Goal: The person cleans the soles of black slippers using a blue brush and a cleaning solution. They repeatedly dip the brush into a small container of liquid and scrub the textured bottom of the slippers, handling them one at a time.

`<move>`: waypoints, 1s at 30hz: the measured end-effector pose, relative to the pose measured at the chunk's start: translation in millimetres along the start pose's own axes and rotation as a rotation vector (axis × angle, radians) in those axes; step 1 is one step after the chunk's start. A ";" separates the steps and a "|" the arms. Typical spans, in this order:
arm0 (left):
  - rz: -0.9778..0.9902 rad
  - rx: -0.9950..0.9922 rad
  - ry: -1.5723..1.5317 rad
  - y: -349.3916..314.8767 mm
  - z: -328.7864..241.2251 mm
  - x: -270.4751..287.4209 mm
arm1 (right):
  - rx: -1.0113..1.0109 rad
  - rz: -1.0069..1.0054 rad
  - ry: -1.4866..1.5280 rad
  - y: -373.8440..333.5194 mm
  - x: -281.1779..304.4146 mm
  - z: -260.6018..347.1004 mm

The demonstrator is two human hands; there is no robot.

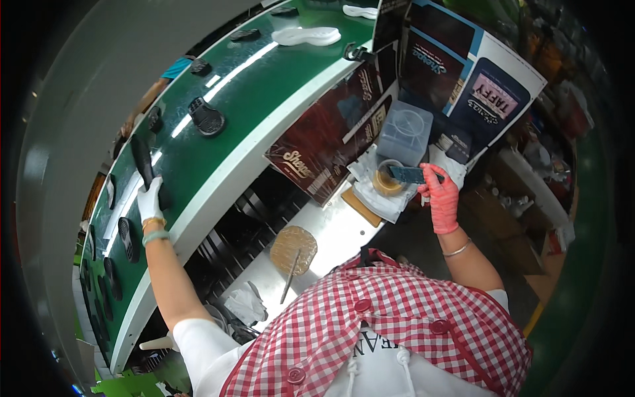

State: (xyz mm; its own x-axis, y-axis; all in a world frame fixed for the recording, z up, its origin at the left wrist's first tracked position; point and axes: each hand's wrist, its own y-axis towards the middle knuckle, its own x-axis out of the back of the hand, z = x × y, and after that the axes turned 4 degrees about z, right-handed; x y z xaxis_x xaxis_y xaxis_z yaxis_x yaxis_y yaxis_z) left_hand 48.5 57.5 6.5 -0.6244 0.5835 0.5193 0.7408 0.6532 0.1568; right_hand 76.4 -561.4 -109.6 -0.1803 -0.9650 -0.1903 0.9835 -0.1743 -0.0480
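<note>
Left hand: at nine o'clock, the white-gloved left hand (151, 200) has its fingers closed on the near end of a long black sole (141, 159); whether the sole is fully lifted, I cannot tell.
Right hand: at three o'clock, the pink-gloved right hand (440, 198) pinches a dark oblong item (407, 175) between thumb and fingers, its far end over a clear cup (387, 182) with tan contents.
Green belt: the glossy green belt (248, 109) curves from eight o'clock to twelve, carrying scattered dark soles and, near twelve, a white sole (306, 36).
Around the cup: a translucent tub (405, 129) stands just beyond, toward two o'clock, with printed cardboard (493, 109) behind.
White table: toward seven o'clock, a thin stick (289, 278) lies partly across a round brown disc (293, 248); crumpled white cloth (246, 303) lies nearby.
Co-worker: a bare arm (145, 99) at ten o'clock, beyond the belt.
</note>
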 end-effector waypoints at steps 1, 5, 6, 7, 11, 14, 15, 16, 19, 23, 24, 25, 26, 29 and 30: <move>0.005 -0.021 -0.250 -29.4 -7.4 -5.7 | -0.013 -0.001 -0.046 5.1 1.9 -5.3; 0.253 -0.094 -0.888 -160.1 -49.7 -55.6 | -0.007 0.004 -0.114 34.1 24.3 -42.8; 0.272 -0.102 -0.964 -191.9 -58.8 -67.3 | -0.014 0.028 -0.111 42.7 28.8 -54.8; 0.316 -0.041 -0.987 -215.9 -49.8 -69.9 | -0.019 0.056 -0.107 49.8 31.8 -64.2; 0.430 0.296 -1.235 -302.4 -21.8 -96.4 | -0.026 0.157 -0.301 69.8 28.6 -86.8; 0.491 0.473 -1.431 -338.3 -63.7 -154.0 | -0.004 0.165 -0.388 78.8 34.6 -95.7; 0.593 0.489 -1.484 -345.1 -49.0 -162.5 | -0.008 0.180 -0.374 79.8 33.2 -96.0; 0.644 0.503 -1.506 -352.5 -35.6 -171.2 | -0.012 0.192 -0.360 80.7 32.6 -94.5; 0.674 0.640 -1.664 -362.2 -56.7 -188.5 | -0.061 0.256 -0.384 83.7 32.4 -96.4; 0.646 0.569 -1.574 -370.6 -59.6 -197.3 | -0.051 0.265 -0.351 88.9 35.4 -99.8; 0.613 0.536 -1.549 -373.6 -57.7 -199.2 | -0.051 0.279 -0.351 89.3 35.6 -100.0; 0.581 0.504 -1.523 -377.7 -54.4 -201.5 | -0.051 0.292 -0.350 89.4 35.1 -99.3; 0.549 0.472 -1.498 -380.7 -52.9 -203.6 | -0.049 0.306 -0.351 89.7 34.2 -97.5; 0.517 0.323 -1.249 -377.1 -49.6 -209.4 | -0.094 0.318 -0.352 90.6 33.3 -95.0; 0.488 0.278 -1.162 -376.7 -50.9 -214.1 | -0.063 0.313 -0.323 91.6 32.8 -95.1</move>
State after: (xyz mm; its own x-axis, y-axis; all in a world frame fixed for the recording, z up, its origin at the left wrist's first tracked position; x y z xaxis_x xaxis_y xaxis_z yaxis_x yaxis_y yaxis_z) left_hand -84.2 -338.0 -121.0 -0.2571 0.7725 -0.5806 0.9636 0.2507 -0.0931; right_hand 159.3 -590.4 -213.6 0.1493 -0.9826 0.1103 0.9854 0.1386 -0.0984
